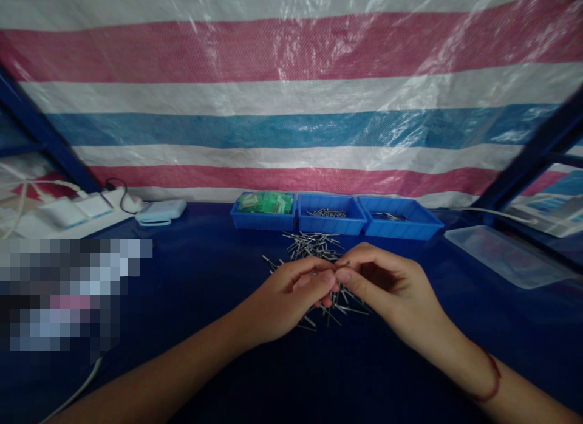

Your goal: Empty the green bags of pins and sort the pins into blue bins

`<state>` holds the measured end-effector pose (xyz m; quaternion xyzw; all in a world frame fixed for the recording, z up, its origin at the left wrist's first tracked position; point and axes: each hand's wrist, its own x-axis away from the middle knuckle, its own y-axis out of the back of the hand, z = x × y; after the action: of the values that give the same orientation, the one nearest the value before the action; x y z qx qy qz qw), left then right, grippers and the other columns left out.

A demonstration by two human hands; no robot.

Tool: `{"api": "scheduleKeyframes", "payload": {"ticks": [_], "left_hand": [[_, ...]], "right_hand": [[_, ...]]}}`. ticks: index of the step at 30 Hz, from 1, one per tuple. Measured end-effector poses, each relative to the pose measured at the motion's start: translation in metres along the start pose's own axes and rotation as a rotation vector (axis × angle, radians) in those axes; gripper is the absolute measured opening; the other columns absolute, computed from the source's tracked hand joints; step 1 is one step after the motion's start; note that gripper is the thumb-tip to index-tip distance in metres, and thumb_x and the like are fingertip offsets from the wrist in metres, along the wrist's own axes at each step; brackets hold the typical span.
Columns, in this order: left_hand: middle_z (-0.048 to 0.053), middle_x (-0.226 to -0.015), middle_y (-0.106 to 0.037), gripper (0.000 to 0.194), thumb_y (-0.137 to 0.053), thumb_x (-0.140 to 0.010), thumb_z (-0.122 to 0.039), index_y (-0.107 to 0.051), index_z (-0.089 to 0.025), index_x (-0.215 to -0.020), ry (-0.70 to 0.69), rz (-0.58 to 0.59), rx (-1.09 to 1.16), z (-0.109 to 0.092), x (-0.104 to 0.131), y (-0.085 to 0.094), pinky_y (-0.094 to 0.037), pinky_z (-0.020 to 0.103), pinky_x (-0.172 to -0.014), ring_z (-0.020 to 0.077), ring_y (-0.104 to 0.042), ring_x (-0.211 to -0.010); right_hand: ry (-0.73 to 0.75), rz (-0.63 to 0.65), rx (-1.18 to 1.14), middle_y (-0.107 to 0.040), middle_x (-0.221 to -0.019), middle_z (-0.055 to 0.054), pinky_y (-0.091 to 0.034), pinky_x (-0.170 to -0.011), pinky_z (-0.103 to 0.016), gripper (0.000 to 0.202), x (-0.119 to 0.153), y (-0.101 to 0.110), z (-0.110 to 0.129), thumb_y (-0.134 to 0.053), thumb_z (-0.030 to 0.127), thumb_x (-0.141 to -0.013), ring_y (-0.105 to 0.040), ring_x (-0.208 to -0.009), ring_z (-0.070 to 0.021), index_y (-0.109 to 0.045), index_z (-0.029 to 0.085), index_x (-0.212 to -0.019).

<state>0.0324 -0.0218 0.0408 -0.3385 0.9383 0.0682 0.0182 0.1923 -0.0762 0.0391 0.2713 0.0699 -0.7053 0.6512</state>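
My left hand (pixel 291 293) and my right hand (pixel 392 284) meet fingertip to fingertip over a loose pile of blind rivets (pixel 314 245) on the dark blue table. Between the thumb and index finger of my right hand, the end of a thin metal rivet (pixel 345 265) pokes out. My left hand is closed in a pinch against the right fingertips; its own fingers hide what they hold. Both hands cover part of the pile, and several rivets lie scattered around its edges.
Behind the pile stand a blue bin with green packets (pixel 266 203), a middle bin of metal pieces (pixel 330 223) and a right bin (pixel 405 228) with fewer. A clear plastic lid (pixel 505 257) lies right. At left are a power strip (pixel 98 220) and a light-blue device (pixel 161 211).
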Motion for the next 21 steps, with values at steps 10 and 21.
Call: {"api": "scheduleKeyframes", "payload": {"ticks": [10,21], "left_hand": [[-0.001,-0.072,-0.053,0.016,-0.052,-0.086,-0.029,-0.055,-0.015,-0.092,0.029,-0.041,0.031,0.007,0.001,-0.002,-0.037,0.023,-0.062,0.0103,-0.049,-0.067],[-0.003,-0.078,-0.053,0.009,-0.058,-0.083,-0.025,-0.053,-0.017,-0.085,-0.153,-0.250,-0.115,0.007,0.002,-0.001,-0.039,0.023,-0.066,0.0097,-0.051,-0.072]], "right_hand": [[0.055,0.010,0.060,-0.063,-0.079,0.000,-0.047,-0.060,-0.023,0.008,0.005,0.002,-0.005,-0.061,0.021,-0.081,-0.059,-0.072,-0.0112,-0.065,0.024,-0.088],[0.052,0.003,0.137,-0.058,-0.082,0.000,-0.045,-0.063,-0.024,0.007,0.000,0.005,-0.014,-0.060,0.022,-0.083,-0.056,-0.072,-0.0104,-0.063,0.023,-0.088]]}}
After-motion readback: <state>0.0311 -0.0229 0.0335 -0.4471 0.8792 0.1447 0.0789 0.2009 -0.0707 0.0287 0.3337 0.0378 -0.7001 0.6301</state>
